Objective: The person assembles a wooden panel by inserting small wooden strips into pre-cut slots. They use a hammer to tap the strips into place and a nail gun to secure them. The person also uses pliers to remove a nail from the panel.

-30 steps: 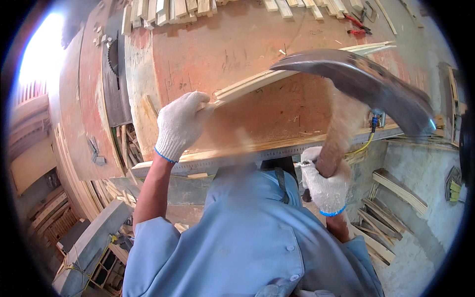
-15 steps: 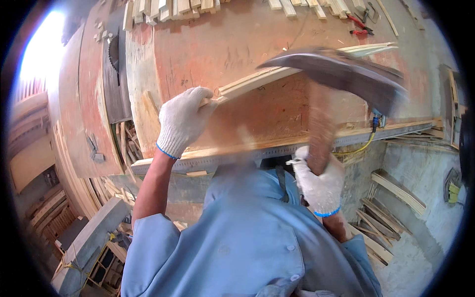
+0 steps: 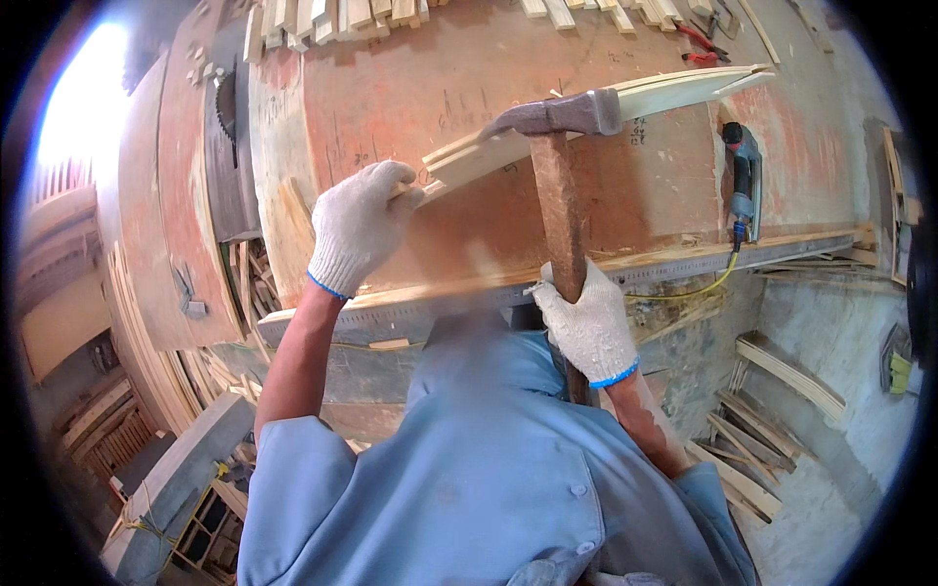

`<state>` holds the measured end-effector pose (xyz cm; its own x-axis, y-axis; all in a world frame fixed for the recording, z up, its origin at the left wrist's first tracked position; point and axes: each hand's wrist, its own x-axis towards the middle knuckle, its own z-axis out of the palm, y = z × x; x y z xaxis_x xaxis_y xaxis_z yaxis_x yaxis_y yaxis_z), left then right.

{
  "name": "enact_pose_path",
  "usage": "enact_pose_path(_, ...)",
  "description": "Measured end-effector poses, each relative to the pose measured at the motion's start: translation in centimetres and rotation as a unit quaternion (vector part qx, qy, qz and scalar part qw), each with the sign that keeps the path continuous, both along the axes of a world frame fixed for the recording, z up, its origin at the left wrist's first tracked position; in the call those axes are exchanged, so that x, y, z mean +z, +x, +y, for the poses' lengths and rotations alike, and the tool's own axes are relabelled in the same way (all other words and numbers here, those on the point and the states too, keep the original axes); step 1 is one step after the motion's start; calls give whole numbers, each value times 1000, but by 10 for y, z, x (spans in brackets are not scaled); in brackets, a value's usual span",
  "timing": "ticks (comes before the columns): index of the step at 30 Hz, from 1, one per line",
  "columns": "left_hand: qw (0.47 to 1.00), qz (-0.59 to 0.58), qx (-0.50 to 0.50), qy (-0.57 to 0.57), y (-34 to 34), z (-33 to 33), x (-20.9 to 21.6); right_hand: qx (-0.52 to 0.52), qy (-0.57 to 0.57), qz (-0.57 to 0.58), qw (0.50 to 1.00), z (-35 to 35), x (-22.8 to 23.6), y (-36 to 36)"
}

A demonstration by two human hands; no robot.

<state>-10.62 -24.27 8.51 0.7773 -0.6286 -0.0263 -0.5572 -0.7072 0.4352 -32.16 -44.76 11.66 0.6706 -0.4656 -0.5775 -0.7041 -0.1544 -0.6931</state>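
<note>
My left hand (image 3: pixel 360 227), in a white knitted glove with a blue cuff, is closed on the near-left end of a pale, tapered wooden piece (image 3: pixel 674 96). The piece slants up to the right over the workbench and seems made of strips laid together. My right hand (image 3: pixel 590 320), gloved alike, is wrapped round the wooden handle of a claw hammer (image 3: pixel 561 186). Its dark metal head lies across the middle of the wooden piece in view, claw to the left. Whether the head touches the wood I cannot tell.
The reddish bench (image 3: pixel 391 107) carries cut wood blocks (image 3: pixel 362 14) at the back, red-handled pliers (image 3: pixel 703 47) and an air tool (image 3: pixel 745 186) with a yellow hose. A circular saw blade (image 3: pixel 225 105) stands at left. A metal ruler (image 3: pixel 430 314) edges the front. Scrap wood (image 3: pixel 752 439) lies lower right.
The hammer has swung left from a blurred, tilted position, and its head is now over the wooden piece. My right hand moved left and slightly up with it. My left hand barely shifted.
</note>
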Motion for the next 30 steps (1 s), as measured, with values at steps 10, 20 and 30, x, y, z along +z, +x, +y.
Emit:
enact_pose_path(10,1000,-7,-3,26,-31,-2,12,52,-113,-36,992,-7,-4,-32)
enact_pose_path(20,995,-25,-14,92,-58,-21,0,72,-124,28,989,-17,-41,-43)
enact_pose_path(30,998,36,-26,45,-8,-25,5,88,-167,-39,981,-28,-37,-12)
